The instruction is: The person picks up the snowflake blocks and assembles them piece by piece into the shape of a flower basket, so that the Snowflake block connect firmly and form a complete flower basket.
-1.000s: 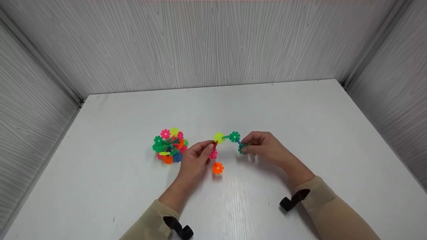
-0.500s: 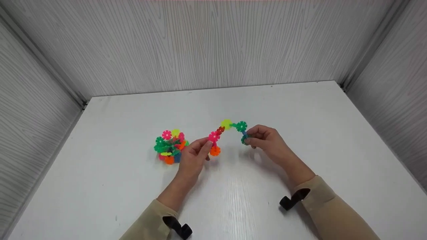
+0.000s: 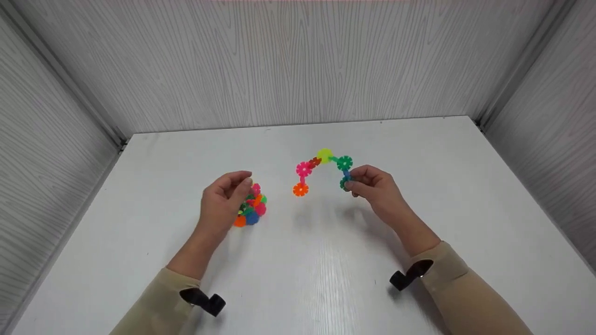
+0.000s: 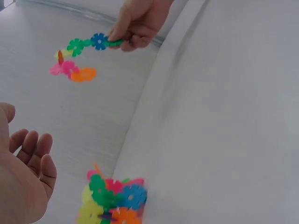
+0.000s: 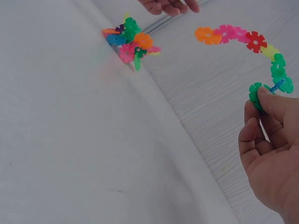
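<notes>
A curved chain of plastic snowflake discs hangs raised over the table, running from orange through pink, red, yellow and green to blue and green. Its end green disc is pinched between thumb and fingers of my right hand. The orange end dangles unsupported. My left hand holds nothing, its fingers loosely curled, above the left side of a ball-shaped cluster of joined snowflake discs. From the head, that hand hides part of the cluster; the left wrist view shows its blue disc and yellow disc.
The white table spreads out under both hands. Grey wood-grain panels rise behind it and at both sides. A black wrist strap piece juts from the left sleeve, another from the right.
My left hand has let go of the chain and moved left to the cluster. The right hand has lifted the chain away from me, and its orange end now swings free.
</notes>
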{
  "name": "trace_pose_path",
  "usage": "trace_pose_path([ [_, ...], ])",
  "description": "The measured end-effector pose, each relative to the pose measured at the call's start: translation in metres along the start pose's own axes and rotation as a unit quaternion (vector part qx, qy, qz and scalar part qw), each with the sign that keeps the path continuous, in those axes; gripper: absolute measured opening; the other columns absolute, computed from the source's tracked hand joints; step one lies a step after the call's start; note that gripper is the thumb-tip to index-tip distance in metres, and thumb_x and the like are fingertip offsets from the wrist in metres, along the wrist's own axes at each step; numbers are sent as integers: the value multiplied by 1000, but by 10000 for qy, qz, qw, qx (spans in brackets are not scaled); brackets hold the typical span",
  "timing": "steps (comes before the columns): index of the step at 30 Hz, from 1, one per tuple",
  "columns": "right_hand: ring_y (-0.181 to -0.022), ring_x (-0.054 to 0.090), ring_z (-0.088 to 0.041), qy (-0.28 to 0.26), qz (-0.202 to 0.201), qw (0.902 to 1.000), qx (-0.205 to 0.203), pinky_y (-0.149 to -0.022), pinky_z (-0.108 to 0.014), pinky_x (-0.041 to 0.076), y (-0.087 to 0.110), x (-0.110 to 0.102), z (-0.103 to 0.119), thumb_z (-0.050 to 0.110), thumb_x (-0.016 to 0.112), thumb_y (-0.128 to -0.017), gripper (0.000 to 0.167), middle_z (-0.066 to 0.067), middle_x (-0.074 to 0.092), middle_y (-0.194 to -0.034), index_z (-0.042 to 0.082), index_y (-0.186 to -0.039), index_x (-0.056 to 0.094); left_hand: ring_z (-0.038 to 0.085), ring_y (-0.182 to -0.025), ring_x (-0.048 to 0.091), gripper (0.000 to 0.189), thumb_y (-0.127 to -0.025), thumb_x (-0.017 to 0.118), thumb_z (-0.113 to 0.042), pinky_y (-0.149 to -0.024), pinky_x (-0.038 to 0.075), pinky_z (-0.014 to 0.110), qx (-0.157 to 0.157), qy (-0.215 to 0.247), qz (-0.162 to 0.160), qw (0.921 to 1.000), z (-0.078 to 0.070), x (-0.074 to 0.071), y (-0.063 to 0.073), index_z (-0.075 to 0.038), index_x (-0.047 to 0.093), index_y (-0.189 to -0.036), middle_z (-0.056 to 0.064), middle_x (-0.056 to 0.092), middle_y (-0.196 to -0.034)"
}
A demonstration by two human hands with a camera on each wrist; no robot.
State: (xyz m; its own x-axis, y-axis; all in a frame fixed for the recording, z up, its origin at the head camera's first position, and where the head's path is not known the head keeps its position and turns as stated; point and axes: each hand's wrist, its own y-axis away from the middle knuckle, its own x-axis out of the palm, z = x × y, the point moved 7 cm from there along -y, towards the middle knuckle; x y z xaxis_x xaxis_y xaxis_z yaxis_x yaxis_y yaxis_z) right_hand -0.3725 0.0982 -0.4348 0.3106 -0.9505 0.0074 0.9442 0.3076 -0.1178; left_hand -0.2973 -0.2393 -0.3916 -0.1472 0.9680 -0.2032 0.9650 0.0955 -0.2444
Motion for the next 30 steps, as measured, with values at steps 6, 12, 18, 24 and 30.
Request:
trace_pose_path([
  [6,-94,69,-31,-182,-64,9998,-64,-84,-30,60,-2,1,3,7,75,-98,17,-15,75,-104,1,-113,68,25,-112,64,36,-106,68,-30,-91,56,19,-204,-842,-72,9962,14,-45,-10,-9,68,-135,9,69,-128],
  [12,-92,69,-25,-80,-66,9999,-28,-87,-30,60,-3,4,8,8,76,-99,18,-14,75,-107,2,-115,69,22,-116,60,40,-107,67,-33,-90,52,15,-484,-1448,115,9882,38,-73,-22,-8,67,-138,9,68,-130],
  [18,-93,68,-26,-73,-47,10000,9,-88,-31,60,-4,6,8,8,75,-100,17,-15,74,-107,2,-114,69,28,-126,56,42,-108,64,-26,-97,54,20,-1153,-1575,641,9787,63,-76,-26,-9,62,-146,13,60,-146],
  [24,-99,67,-39,-35,-23,10000,-41,-88,-31,61,-3,5,7,10,76,-99,19,-16,74,-107,1,-114,69,29,-117,63,36,-109,62,-21,-94,59,29,-1304,-1685,1105,9708,68,-63,-18,-10,66,-143,13,61,-141],
  [30,-101,67,-42,-42,-142,9999,74,-88,-32,61,-1,2,4,12,78,-98,19,-15,76,-105,1,-112,71,30,-115,65,36,-107,61,-14,-97,58,32,-1255,-1709,1512,9655,62,-40,-7,-7,67,-142,15,64,-139],
])
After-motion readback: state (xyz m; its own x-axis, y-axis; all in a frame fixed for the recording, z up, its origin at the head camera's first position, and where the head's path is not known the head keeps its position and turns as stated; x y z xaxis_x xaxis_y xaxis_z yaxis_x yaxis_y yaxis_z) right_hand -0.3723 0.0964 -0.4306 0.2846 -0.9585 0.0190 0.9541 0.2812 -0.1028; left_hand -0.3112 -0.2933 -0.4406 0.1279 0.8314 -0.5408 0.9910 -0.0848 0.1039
